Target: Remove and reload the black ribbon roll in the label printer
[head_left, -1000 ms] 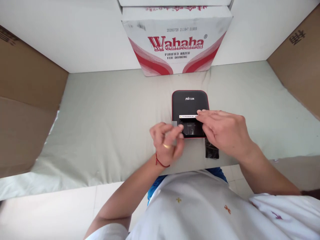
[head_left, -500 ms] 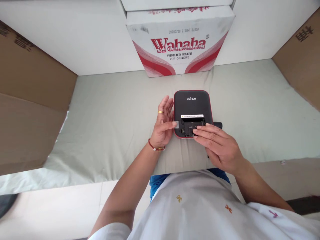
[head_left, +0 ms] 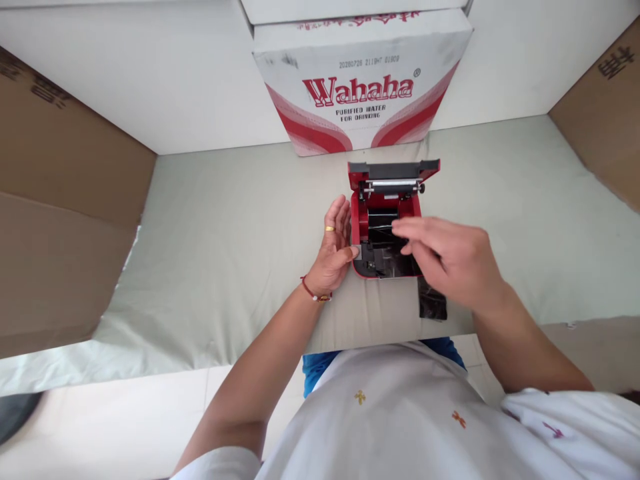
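Note:
A small red and black printer (head_left: 356, 220) sits on the cloth-covered table with its lid (head_left: 395, 170) raised. Inside it lies a shiny black roll (head_left: 383, 219), and dark film stretches across the front. My left hand (head_left: 336, 247) rests against the printer's left side, thumb on the grey tab at the front left corner, fingers stretched out. Over the right part of the opening is my right hand (head_left: 445, 260), its fingers bent and near the film; whether they pinch anything is too small to tell. A dark piece of film (head_left: 433, 300) lies below the right hand.
A white and red Wahaha box (head_left: 363, 100) stands behind the printer against white panels. Brown cartons flank the table, one at the left (head_left: 65, 207) and one at the right (head_left: 600, 127). The table's front edge runs just before my body.
The printer's lid has swung up, baring the red inside and the roll. My right hand has lifted off the front and moved slightly up. My left hand keeps its place on the left side.

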A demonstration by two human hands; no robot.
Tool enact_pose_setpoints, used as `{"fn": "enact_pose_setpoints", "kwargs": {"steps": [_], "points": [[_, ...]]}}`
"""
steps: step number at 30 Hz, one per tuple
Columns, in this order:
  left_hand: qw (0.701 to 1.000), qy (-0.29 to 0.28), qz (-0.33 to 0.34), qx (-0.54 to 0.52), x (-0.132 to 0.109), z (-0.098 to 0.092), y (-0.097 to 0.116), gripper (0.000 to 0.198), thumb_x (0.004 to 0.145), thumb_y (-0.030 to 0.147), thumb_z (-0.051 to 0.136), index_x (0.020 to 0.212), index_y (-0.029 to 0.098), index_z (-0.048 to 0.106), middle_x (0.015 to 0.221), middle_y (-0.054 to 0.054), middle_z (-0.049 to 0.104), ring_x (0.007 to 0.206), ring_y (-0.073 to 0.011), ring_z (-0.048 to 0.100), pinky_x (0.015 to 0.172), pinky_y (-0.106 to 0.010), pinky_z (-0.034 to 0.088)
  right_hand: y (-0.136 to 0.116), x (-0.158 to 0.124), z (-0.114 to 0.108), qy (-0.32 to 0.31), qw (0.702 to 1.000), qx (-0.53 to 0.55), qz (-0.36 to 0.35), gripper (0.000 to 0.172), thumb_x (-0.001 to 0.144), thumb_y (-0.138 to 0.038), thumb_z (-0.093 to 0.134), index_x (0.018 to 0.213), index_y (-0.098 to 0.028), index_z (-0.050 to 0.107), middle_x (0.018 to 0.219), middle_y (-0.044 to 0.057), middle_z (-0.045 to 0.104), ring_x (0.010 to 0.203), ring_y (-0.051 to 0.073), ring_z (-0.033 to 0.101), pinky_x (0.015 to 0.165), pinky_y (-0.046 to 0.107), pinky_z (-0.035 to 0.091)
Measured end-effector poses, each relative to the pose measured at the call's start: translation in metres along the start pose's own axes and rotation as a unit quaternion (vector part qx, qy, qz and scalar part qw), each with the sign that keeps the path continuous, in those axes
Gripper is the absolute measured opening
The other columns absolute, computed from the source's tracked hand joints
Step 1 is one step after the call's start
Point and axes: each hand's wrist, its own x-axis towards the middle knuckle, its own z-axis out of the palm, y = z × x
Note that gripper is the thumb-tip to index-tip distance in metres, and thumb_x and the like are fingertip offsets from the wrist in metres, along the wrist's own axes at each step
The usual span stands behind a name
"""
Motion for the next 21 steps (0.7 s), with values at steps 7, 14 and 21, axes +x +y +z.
{"fn": "enact_pose_setpoints", "kwargs": {"steps": [7, 14, 21], "points": [[1.000, 0.003, 0.004, -0.011, 0.003, 0.000, -0.003, 0.103, 0.085, 0.059, 0.098, 0.172, 0.050, 0.044, 0.193, -0.001, 0.037, 0.187, -0.0374, 0.019, 0.154, -0.063, 0.015, -0.008, 0.086, 0.008, -0.292, 0.906, -0.258, 0.167, 0.032, 0.107, -0.022, 0.063, 0.127, -0.016, 0.087, 0.125, 0.023, 0.088, 0.109, 0.040, 0.083, 0.076, 0.041, 0.052], [1.000, 0.007, 0.005, -0.018, 0.004, 0.002, -0.001, 0.102, 0.084, 0.059, 0.100, 0.170, 0.048, 0.047, 0.194, -0.002, 0.036, 0.187, -0.0362, 0.020, 0.154, -0.061, 0.017, -0.010, 0.098, 0.023, -0.307, 0.903, -0.264, 0.145, 0.032, 0.101, -0.011, 0.064, 0.121, -0.016, 0.088, 0.121, 0.025, 0.088, 0.109, 0.040, 0.084, 0.078, 0.042, 0.055], [1.000, 0.015, 0.004, -0.016, 0.004, 0.001, -0.001, 0.103, 0.082, 0.059, 0.102, 0.170, 0.048, 0.050, 0.191, -0.003, 0.043, 0.185, -0.0365, 0.027, 0.152, -0.061, 0.024, -0.024, 0.039, -0.012, -0.095, 0.972, -0.187, 0.103, 0.030, 0.109, -0.032, 0.064, 0.133, -0.024, 0.081, 0.121, 0.014, 0.085, 0.086, 0.031, 0.079, 0.068, 0.041, 0.055]]}}
